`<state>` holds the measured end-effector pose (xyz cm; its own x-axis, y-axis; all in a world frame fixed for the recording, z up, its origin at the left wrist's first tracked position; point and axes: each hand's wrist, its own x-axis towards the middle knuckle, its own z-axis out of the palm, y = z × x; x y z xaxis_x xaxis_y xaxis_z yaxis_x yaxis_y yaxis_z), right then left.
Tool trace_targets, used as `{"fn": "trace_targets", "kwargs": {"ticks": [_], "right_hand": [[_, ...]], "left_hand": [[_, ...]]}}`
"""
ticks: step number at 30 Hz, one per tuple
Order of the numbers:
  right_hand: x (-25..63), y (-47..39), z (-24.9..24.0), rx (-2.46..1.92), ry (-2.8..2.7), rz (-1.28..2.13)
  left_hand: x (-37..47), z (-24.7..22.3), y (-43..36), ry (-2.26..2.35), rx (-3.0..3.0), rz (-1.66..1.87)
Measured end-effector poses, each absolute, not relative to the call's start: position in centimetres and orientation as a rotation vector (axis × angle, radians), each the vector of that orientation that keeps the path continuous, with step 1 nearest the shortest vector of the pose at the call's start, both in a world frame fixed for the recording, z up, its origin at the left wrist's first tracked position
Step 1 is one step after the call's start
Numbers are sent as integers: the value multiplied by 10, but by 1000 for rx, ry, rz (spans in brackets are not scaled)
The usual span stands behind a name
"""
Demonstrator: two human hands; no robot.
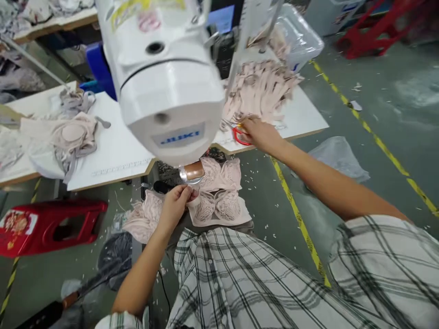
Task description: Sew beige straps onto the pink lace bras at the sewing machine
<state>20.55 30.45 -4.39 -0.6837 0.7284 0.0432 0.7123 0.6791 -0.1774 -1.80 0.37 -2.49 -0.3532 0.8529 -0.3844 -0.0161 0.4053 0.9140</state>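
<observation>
Pinching the edge of a pink lace bra (216, 208) with the left hand (176, 203), below the JUKI sewing machine (171, 100) at centre. Grasping red-handled scissors (242, 136) (beside heaped pink strips (260, 89)) with the right hand (259, 133), right of centre.

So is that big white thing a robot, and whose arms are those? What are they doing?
No robot here! The single picture comes from a camera on a person's head, looking down, so those are that person's own bare arms. The big white machine looks like a sewing machine; blue letters on its front say JUKI.

The left hand pinches the edge of a pale pink lace garment near the person's lap. The right hand has its fingers at the red and yellow handles of some scissors.

On the white tabletop lie lots of pink strips on the right and a heap of pale cloth on the left.
</observation>
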Motion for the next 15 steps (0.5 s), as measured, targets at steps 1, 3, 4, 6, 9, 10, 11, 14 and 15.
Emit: {"fn": "trace_targets", "kwargs": {"ticks": [1,3,4,6,9,10,11,14,15], "right_hand": [[216,289,-44,-1225,-2719,272],[237,249,-40,-1239,-2660,342],[245,224,-37,-1237,-2597,446],[255,173,-29,-1108,-2571,667],[248,111,-23,-870,-2659,829],[242,99,-23,-828,-2666,831],[235,90,-24,-804,-2658,819],[214,84,-31,-781,-2626,795],[209,86,-34,-769,-2627,800]], "left_hand": [[-20,-25,2,1634,693,1126],[-22,-26,-1,1531,600,1184],[-23,-26,-2,1483,562,1211],[-24,-26,-3,1427,520,1235],[-22,-24,-3,1413,498,1223],[-21,-23,-3,1417,500,1215],[-20,-22,-3,1428,507,1210],[-16,-17,-3,1464,564,1191],[-15,-15,-3,1474,589,1179]]}}
